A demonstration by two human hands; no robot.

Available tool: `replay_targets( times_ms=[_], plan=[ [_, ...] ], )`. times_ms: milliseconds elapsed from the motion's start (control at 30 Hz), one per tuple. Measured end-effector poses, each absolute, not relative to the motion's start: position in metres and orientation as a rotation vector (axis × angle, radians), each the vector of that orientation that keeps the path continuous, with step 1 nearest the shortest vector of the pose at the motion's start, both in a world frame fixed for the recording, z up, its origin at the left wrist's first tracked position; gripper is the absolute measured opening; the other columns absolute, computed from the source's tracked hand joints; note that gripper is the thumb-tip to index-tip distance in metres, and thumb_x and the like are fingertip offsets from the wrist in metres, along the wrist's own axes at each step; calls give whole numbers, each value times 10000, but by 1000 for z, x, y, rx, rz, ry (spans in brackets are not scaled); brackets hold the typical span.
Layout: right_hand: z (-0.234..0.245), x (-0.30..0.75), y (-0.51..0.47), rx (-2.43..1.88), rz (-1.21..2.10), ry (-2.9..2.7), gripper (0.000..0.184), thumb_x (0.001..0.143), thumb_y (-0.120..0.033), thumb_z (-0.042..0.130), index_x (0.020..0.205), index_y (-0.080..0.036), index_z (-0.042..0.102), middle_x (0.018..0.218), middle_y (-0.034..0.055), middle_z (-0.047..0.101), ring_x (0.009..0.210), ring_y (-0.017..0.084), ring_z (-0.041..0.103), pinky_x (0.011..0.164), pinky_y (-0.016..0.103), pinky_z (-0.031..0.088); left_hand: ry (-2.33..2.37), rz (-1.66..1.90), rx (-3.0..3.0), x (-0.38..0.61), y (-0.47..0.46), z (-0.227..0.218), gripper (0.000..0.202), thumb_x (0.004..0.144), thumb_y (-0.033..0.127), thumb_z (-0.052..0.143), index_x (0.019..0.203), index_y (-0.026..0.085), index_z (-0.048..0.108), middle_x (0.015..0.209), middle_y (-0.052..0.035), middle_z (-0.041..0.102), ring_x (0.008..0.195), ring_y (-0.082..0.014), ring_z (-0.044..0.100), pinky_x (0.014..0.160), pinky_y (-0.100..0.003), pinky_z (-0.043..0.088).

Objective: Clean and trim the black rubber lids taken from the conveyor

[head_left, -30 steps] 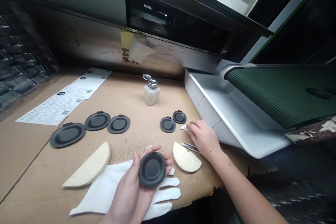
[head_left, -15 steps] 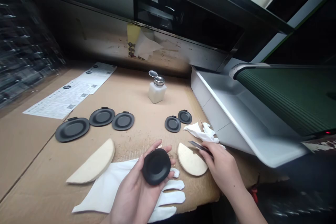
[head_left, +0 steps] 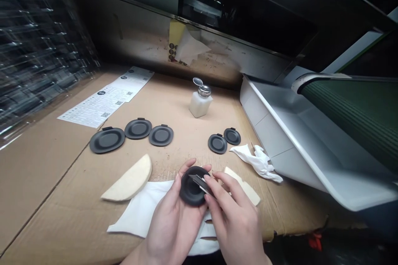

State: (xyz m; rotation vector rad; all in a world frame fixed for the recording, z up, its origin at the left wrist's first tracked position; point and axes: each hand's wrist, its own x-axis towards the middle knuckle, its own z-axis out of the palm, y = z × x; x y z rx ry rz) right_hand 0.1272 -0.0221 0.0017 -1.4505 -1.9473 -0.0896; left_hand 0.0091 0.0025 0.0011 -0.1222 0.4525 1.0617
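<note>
My left hand [head_left: 169, 219] cradles a small round black dish-shaped part [head_left: 190, 199] in its palm, fingers curled around the rim. A thin dark knife-like blade [head_left: 196, 180] is pinched in my right hand [head_left: 236, 215], its tip over the dish's hollow; whether it touches cannot be made out. Under both hands lies a white glove [head_left: 137, 215], partly hidden. A cream half-round pad [head_left: 130, 180] rests to the left, and a second cream pad [head_left: 247, 188] is partly covered by my right hand.
Several flat black tabbed parts lie ahead, including an oval one [head_left: 107, 140] and a smaller one [head_left: 217, 143]. Behind them stands a square bottle [head_left: 200, 104] with its lid up. A crumpled white glove [head_left: 256, 161] lies beside the grey bin [head_left: 273, 149]. Printed sheets [head_left: 99, 103] and clear trays [head_left: 40, 45] are left.
My right hand has brought the blade left from the cream pad to over the black dish in my left hand. The whole view has shifted slightly.
</note>
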Motion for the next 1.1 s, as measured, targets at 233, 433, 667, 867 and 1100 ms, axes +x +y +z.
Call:
replay_targets(
  times_ms=[233,433,667,867,1100],
  plan=[
    [0,123,-23,-1463,-64,-1937,287,856,-143,492,1113,-191,612,1120,51,605,985,144,591,896,246,479,494,1095,-131,10,2,0,243,884,284,434,1066,209,576,1073,-91,655,1075,-215,568,894,-322,441],
    [-1,122,-20,-1475,-81,-1926,284,851,-141,497,1100,-189,625,1102,56,620,968,149,604,874,247,495,494,1105,-125,11,2,-1,246,888,280,426,1057,193,583,1075,-98,653,1087,-221,559,935,-345,418],
    [3,122,-20,-1446,-50,-1934,291,843,-136,498,1085,-209,640,1084,67,629,934,169,622,847,286,526,507,1098,-105,10,2,2,245,886,317,427,1027,215,600,1052,-74,659,1083,-218,557,978,-382,379],
    [3,125,-21,-1461,-23,-1940,289,846,-150,497,1087,-224,639,1101,70,619,936,177,620,832,300,533,507,1094,-70,12,2,1,260,883,347,426,1025,222,603,1044,-72,657,1075,-230,557,993,-424,354],
    [8,127,-21,-1450,53,-1968,277,848,-163,501,1080,-231,635,1105,62,612,930,161,617,813,271,529,508,1084,-62,12,3,2,280,881,370,422,1053,218,583,1051,-87,653,1051,-225,570,934,-379,402]
  ],
)
